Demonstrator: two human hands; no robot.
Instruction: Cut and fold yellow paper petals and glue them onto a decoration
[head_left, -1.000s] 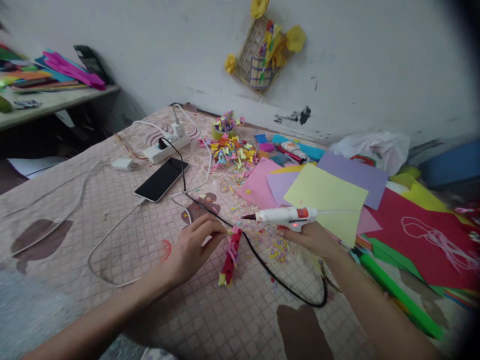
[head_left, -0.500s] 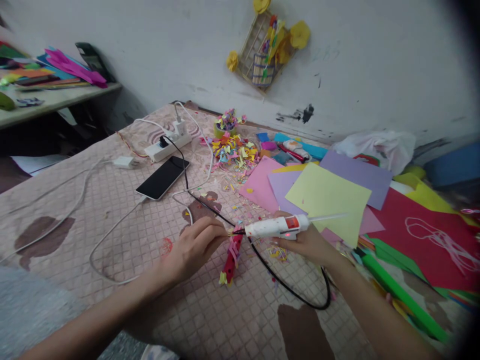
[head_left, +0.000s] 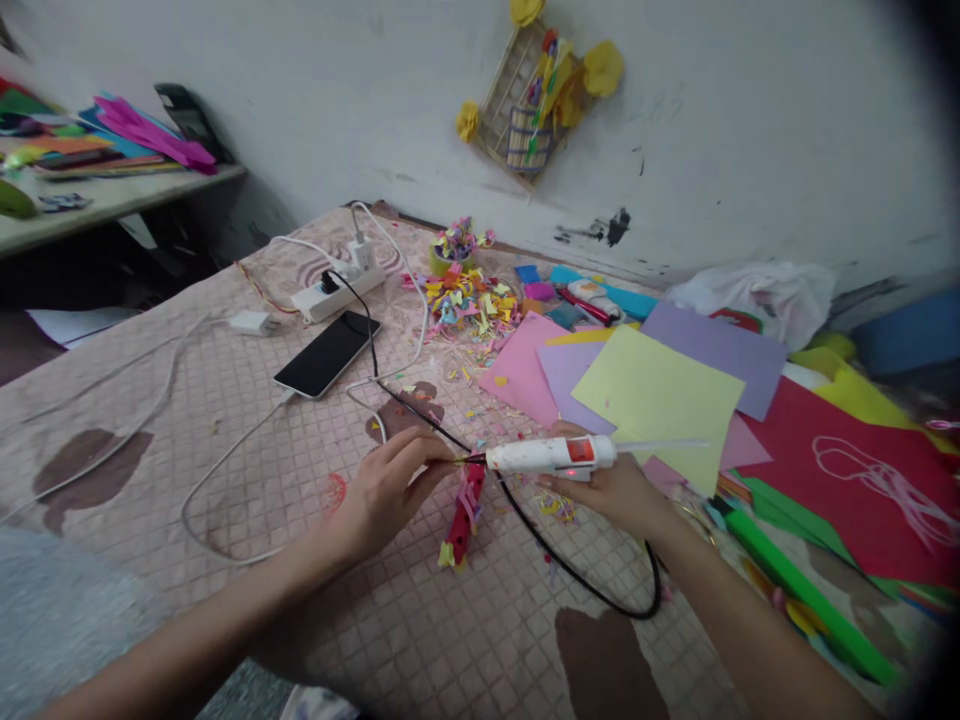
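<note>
A person's left hand pinches a small yellowish piece, mostly hidden, while the right hand grips a white glue gun, its dark nozzle pointing toward the left. Whether nozzle and piece touch is too small to tell. A spotted red strip bearing paper bits lies on the table between the hands, close to the nozzle. A black cord loops near the right wrist; beyond the left hand lies a phone, beyond the right a yellow sheet.
</note>
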